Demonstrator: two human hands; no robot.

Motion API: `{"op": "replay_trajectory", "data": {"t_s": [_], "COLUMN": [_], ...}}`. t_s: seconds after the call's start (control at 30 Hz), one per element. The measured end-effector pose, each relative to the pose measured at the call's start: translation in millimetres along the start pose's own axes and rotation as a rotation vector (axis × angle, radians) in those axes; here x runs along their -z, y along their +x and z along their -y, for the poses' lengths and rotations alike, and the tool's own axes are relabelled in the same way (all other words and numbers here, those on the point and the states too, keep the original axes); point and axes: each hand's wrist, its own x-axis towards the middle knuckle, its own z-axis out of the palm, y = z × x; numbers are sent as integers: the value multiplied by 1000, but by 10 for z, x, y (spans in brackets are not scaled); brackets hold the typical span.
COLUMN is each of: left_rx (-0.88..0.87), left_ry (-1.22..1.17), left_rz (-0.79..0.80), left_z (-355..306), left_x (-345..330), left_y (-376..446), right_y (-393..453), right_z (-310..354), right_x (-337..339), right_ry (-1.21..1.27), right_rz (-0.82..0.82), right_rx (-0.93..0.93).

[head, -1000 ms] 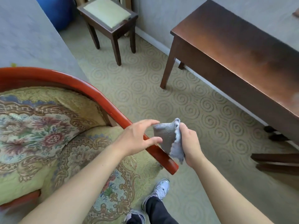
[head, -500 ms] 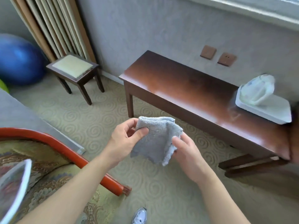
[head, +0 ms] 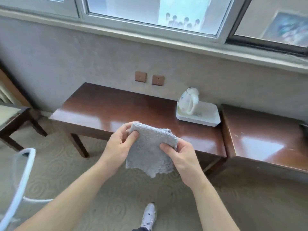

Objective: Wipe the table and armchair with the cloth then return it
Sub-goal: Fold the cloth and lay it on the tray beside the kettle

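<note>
Cloth (head: 149, 151), grey, hangs at frame centre above the carpet, pinched at its upper corners by the left hand (head: 119, 145) and right hand (head: 180, 156); judged step: readying it before the table (head: 106, 110); next, lower it flat onto the wood

The cloth (head: 148, 152), earlier bunched beside the armchair's red arm in the right hand (head: 181, 157) alone, now hangs spread between both hands — left hand (head: 118, 145) pinching its upper corner — and the table (head: 106, 110) now lies just beyond the fingertips.
</note>
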Motion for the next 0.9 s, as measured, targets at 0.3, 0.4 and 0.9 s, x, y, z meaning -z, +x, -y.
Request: {"op": "replay_trajectory", "data": {"t_s": [0.3, 0.4, 0.9], "left_rx": [40, 65, 86], "left_ry": [34, 21, 175], "left_rz": [199, 233, -67], "left_z": [362, 371, 670], "left_x": [-1377, -1766, -3563], "left_y": [1442, 1787, 3200], "right_y": [975, 1173, 2241], "right_z": [62, 96, -252], "right_x": [1501, 1925, 3842], "right_ry": [-93, -65, 86], "right_rz": [-199, -255, -220], "right_rx": [-86, -104, -221]}}
